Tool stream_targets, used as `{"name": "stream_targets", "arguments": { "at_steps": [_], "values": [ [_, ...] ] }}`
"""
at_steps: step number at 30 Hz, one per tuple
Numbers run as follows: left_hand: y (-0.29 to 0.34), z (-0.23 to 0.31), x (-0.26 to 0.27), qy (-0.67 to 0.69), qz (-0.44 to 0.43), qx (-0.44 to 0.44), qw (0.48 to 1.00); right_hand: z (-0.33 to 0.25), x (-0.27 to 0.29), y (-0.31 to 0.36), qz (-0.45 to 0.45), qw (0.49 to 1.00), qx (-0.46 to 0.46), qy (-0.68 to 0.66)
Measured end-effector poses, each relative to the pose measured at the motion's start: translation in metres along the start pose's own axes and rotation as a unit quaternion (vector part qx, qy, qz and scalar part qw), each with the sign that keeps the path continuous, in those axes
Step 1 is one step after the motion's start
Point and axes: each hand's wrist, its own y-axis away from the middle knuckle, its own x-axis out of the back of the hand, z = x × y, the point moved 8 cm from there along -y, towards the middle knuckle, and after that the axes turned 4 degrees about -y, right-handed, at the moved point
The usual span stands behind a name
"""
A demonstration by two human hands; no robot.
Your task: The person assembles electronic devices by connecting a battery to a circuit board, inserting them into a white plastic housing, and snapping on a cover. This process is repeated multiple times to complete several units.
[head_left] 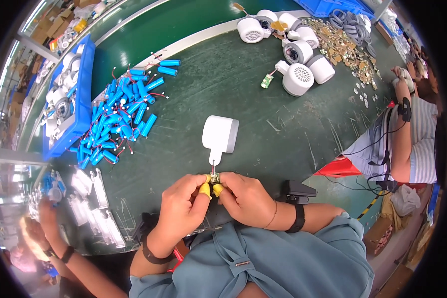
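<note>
Two hands at work, both yours, fingertips closed in on one small green circuit board (214, 177) at the near side of the dark green tabletop (184, 114). Your left hand (186, 201) pinches it from the left, your right hand (244, 199) from the right; the tips nearly meet. Yellow finger covers (204, 191) sit on digits of both; exact grip under them is hidden, can't tell.

Board is just off the end of the stem on your white plastic cylindrical housing with a grey end band (219, 134). Thin wires (214, 167) bridge stem and board. Housing lies on its side just beyond your fingertips, stem toward you.

To your left: loose heap of blue cylindrical cells with red leads (124, 111), next to a blue plastic bin (87, 94) holding white parts. Nearer you, clear plastic pieces (99, 221).

Far right: cluster of white round housings with slotted grilles (299, 79), one with a green board hanging out. Beyond it, a spread of small tan boards (345, 47) and a pile of grey rings (351, 25). Co-worker in a striped top (423, 129) at your right.
</note>
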Motion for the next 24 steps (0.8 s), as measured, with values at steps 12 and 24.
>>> {"name": "stream_targets", "arguments": {
  "at_steps": [12,24],
  "values": [
    [-0.005,-0.009,-0.009,0.025,-0.015,0.056,0.998,0.003,-0.001,0.002,0.012,0.999,0.018,0.036],
    [-0.002,-0.014,-0.010,0.028,-0.039,0.073,0.996,0.002,0.000,0.003,0.027,0.999,0.022,0.039]
  ]
}}
